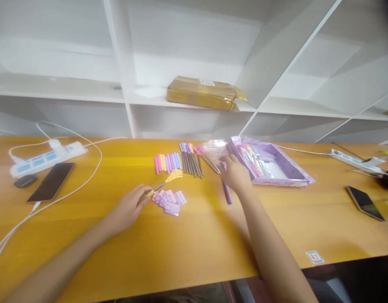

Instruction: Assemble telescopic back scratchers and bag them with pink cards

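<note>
A person's hands work above a wooden tabletop [194,248], the left hand [137,203] gripping the yellow handle of a prong-headed tool [172,176] just beside a cluster of pink and purple cards [170,202]. The right hand [236,173], fingers drawn in, is at a purple stick [227,193] near an open lilac box [280,182]; whether it grips the stick cannot be told. Behind the cards, colored sticks [167,164] line up beside metal-shafted tools [191,164].
</note>
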The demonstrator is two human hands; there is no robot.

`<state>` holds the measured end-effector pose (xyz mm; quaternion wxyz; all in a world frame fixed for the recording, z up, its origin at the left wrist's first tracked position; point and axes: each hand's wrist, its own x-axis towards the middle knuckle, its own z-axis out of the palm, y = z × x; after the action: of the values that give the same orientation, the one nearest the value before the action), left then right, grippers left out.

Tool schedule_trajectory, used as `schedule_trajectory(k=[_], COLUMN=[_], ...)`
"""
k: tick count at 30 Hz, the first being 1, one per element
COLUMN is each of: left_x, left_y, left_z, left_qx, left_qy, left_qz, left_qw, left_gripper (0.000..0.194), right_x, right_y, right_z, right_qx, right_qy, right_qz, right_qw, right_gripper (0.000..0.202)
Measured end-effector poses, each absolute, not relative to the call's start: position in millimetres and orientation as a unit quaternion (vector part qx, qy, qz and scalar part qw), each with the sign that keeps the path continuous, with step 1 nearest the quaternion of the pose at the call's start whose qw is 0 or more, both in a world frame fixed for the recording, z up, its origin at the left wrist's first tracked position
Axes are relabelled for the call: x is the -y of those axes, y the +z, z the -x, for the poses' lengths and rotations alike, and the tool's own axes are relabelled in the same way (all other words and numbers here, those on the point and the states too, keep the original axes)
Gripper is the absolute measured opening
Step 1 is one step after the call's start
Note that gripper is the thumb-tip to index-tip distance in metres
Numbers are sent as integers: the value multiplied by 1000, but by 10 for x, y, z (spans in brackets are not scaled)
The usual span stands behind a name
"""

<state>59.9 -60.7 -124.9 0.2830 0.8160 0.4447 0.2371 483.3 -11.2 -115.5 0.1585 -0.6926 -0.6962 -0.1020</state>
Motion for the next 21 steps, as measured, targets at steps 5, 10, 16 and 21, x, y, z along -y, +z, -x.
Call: schedule_trajectory(k=[5,10,16,21], left_x=[792,851,835,846], left_y=[-1451,-1579,-1579,-1519], left_z=[-739,-666,-561,-524], left_qx=[-481,-474,-512,-513], left_qy=[294,259,252,267], left_qz=[-754,-757,-744,-743], left_qw=[337,368,346,338], left_gripper=[42,47,53,51], right_x=[99,110,127,192], right_y=[-1426,-1579,-1451,-1361], right_z=[-5211,-5342,-5400,-5381], right_qx=[558,524,488,479], right_qy=[-64,-20,-25,-42], right_qz=[821,847,865,860], right_qw=[108,87,114,173], right_gripper=[52,42,37,43])
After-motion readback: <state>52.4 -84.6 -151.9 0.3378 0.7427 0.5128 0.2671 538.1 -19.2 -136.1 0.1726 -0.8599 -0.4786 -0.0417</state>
